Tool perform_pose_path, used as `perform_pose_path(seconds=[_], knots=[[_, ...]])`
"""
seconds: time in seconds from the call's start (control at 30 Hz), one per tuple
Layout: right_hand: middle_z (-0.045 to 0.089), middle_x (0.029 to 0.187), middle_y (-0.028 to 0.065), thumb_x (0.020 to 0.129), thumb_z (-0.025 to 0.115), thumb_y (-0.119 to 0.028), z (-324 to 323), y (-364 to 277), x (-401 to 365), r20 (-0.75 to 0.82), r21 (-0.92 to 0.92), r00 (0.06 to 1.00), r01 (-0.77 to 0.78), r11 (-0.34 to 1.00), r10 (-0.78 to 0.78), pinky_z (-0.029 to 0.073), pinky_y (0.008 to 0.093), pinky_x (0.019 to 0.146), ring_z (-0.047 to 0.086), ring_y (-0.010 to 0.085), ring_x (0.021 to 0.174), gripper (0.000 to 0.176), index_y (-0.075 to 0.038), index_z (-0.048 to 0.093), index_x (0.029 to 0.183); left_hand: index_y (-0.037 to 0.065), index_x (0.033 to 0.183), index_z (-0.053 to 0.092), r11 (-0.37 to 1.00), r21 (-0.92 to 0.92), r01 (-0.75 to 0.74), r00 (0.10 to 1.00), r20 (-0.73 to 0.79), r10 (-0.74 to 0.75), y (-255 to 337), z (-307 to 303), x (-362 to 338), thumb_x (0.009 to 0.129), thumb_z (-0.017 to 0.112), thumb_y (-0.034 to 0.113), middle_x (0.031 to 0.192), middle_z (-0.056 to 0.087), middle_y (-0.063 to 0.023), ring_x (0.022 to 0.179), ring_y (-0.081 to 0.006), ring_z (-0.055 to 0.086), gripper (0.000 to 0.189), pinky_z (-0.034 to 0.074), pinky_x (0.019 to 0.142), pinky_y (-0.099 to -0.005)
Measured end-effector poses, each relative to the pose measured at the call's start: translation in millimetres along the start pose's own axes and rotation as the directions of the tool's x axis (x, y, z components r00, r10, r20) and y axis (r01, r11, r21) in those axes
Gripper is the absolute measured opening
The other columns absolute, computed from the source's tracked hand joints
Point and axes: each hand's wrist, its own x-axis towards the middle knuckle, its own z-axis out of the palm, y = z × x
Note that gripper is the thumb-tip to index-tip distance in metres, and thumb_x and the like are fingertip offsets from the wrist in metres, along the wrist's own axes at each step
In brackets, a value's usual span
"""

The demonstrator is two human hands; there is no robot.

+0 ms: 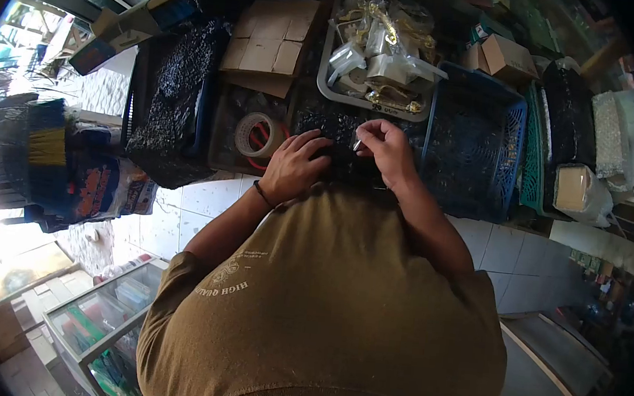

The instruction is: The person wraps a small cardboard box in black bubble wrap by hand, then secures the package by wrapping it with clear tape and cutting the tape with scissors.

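Observation:
My left hand (298,168) lies palm down on black bubble wrap (331,124) close to my body, its fingers stretched out and slightly bent. To its right, my right hand (390,158) is closed in a pinch over the same dark wrap. A small pale, shiny piece (358,146) shows between its thumb and fingertips, too small to name. Beside my left hand stands a roll of tape (244,133) with red rings or handles (263,137) partly inside it. Whatever lies under the wrap is hidden.
A grey tray (324,85) of bagged gold-coloured parts sits beyond my hands. Right of it is a blue basket (513,151); left, a cardboard box (270,39). More black bubble wrap (180,80) is piled farther left. Small boxes (508,60) stand at the back right.

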Motion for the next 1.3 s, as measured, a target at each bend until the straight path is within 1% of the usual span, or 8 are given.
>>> perform_pose_path(seconds=[0.17,0.4,0.5,0.63,0.7,0.9,1.1,1.3], knots=[[0.06,0.08,0.0027,0.086,0.063,-0.013,-14.0,-24.8,12.7,0.039,0.116,0.995,-0.099,0.988,0.095,0.053,0.0239,0.06,0.061,0.0111,0.068,0.012,-0.004,0.059,0.093,0.007,0.089,0.062,0.978,-0.2,0.06,0.995,-0.062,-0.074,-5.7,-8.8,18.9,0.078,0.061,0.011,0.103,0.064,-0.0086,0.1,-0.0286,0.06,0.011,0.047,0.086,-0.04],[0.061,0.076,0.0016,0.086,0.063,-0.013,-13.0,-49.6,-17.3,0.008,0.181,0.992,0.124,0.976,-0.128,0.047,0.0225,0.061,0.059,0.0092,0.065,0.012,-0.004,0.061,0.092,0.001,0.087,0.063,0.836,-0.435,0.334,0.942,0.125,-0.311,-13.2,-10.7,23.0,0.08,0.066,0.017,0.078,0.062,-0.0167,0.074,-0.0337,0.062,0.017,0.047,0.065,-0.0369],[0.06,0.075,0.0,0.085,0.065,-0.015,-4.5,-56.3,-35.8,0.087,0.067,0.972,0.215,0.974,-0.22,0.044,0.0211,0.059,0.056,0.0076,0.064,0.014,-0.004,0.062,0.092,0.002,0.084,0.063,0.828,-0.416,0.377,0.926,0.132,-0.355,-10.3,-8.1,23.3,0.079,0.066,0.018,0.076,0.063,-0.016,0.071,-0.0322,0.062,0.018,0.047,0.064,-0.0365],[0.063,0.076,0.0009,0.084,0.068,-0.015,7.7,-44.6,-34.7,0.18,-0.367,0.982,0.115,0.923,-0.05,0.044,0.0207,0.064,0.055,0.0061,0.068,0.015,-0.002,0.065,0.09,0.002,0.083,0.064,0.804,-0.405,0.435,0.898,0.132,-0.419,-3.7,-11.7,26.6,0.078,0.067,0.019,0.075,0.062,-0.0161,0.069,-0.0315,0.062,0.019,0.047,0.063,-0.0357],[0.066,0.075,0.0046,0.081,0.069,-0.017,6.3,-23.6,-21.2,0.152,-0.475,0.961,0.275,0.836,-0.23,0.047,0.0261,0.063,0.059,0.011,0.067,0.017,-0.002,0.066,0.088,0.001,0.084,0.063,0.802,-0.385,0.456,0.889,0.16,-0.429,-7.5,-11.9,27.3,0.077,0.068,0.018,0.076,0.063,-0.0146,0.07,-0.0266,0.064,0.018,0.048,0.065,-0.0336],[0.068,0.078,0.0079,0.078,0.071,-0.015,7.1,-23.2,-7.1,0.169,-0.569,0.962,0.272,0.776,-0.213,0.048,0.0289,0.067,0.063,0.0154,0.07,0.016,-0.003,0.068,0.087,0.0,0.087,0.062,0.713,-0.553,0.431,0.895,0.164,-0.414,-17.2,-11.4,24.2,0.075,0.07,0.009,0.083,0.066,-0.0079,0.077,-0.0148,0.065,0.017,0.05,0.073,-0.0284],[0.068,0.079,0.0089,0.078,0.072,-0.014,4.8,-31.4,-9.9,0.23,-0.528,0.955,0.285,0.8,-0.188,0.049,0.0289,0.068,0.063,0.016,0.071,0.015,-0.003,0.068,0.087,0.003,0.086,0.064,0.717,-0.538,0.443,0.888,0.15,-0.435,-3.2,-22.1,27.2,0.073,0.071,0.015,0.082,0.068,-0.0092,0.08,-0.0223,0.068,0.019,0.051,0.073,-0.0304],[0.067,0.082,0.0035,0.08,0.071,-0.014,-6.1,-32.7,-17.2,0.25,-0.299,0.963,0.174,0.938,-0.099,0.047,0.0268,0.072,0.059,0.0105,0.076,0.015,-0.002,0.068,0.089,0.0,0.086,0.063,0.704,-0.534,0.468,0.873,0.156,-0.462,13.4,-30.3,24.5,0.075,0.071,0.009,0.084,0.067,-0.0075,0.079,-0.0164,0.066,0.016,0.05,0.075,-0.0277]])
